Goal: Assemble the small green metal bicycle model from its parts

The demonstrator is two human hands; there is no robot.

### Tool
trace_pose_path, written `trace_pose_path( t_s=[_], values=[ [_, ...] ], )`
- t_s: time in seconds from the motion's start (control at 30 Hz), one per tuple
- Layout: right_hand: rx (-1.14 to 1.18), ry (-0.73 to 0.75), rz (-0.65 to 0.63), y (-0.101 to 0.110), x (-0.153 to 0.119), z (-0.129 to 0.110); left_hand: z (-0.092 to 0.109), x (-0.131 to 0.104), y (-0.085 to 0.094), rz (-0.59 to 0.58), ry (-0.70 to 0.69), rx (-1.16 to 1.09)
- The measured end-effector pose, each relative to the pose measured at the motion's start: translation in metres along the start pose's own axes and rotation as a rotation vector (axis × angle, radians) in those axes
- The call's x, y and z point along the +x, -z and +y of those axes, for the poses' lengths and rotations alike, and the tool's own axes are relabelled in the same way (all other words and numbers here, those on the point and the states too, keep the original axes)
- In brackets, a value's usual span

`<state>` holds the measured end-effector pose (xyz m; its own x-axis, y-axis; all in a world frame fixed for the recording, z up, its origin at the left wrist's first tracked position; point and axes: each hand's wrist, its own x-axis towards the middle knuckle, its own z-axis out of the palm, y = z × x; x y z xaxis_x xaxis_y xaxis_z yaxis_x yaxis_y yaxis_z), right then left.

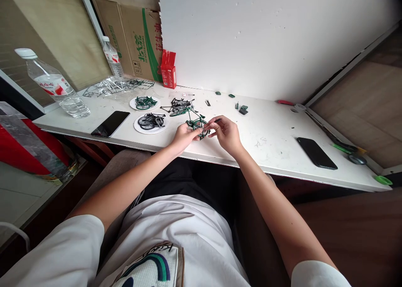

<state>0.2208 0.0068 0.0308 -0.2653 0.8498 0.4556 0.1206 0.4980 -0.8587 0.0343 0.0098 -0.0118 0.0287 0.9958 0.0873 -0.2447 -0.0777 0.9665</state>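
Observation:
Over the table's front edge, my left hand (185, 137) is closed on a small green model bicycle (195, 120) with black spoked wheels. My right hand (226, 134) meets it from the other side, fingertips pinched close to the wheel. A short dark piece (217, 120) shows at its fingers; whether it is a separate part I cannot tell. Left of my hands, one paper plate (151, 131) carries black wheels and another plate (132, 104) carries green bicycle parts. Just beyond the bicycle lie black and dark green frame parts (177, 106).
Small green pieces (243, 110) lie right of centre. Phones lie at left (110, 124) and right (316, 153). Water bottles (59, 90), a cardboard box (133, 44) and a red box (168, 71) stand at the back left. A white panel (251, 40) rises behind.

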Motion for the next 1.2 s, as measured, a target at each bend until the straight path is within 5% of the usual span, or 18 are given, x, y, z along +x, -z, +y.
trace_pose_path(
  t_s=[0.53,0.93,1.2],
  values=[
    [-0.162,0.094,0.023,-0.0026,-0.0011,0.0002,-0.002,0.0012,0.0007,-0.043,0.006,-0.008],
    [-0.341,0.379,0.025,0.0023,-0.0016,0.0026,0.0018,-0.0017,-0.0014,-0.035,0.014,0.004],
    [-0.351,0.32,0.161,-0.0015,-0.0042,-0.0028,0.0059,-0.0047,-0.0015,-0.056,0.009,0.004]
  ],
)
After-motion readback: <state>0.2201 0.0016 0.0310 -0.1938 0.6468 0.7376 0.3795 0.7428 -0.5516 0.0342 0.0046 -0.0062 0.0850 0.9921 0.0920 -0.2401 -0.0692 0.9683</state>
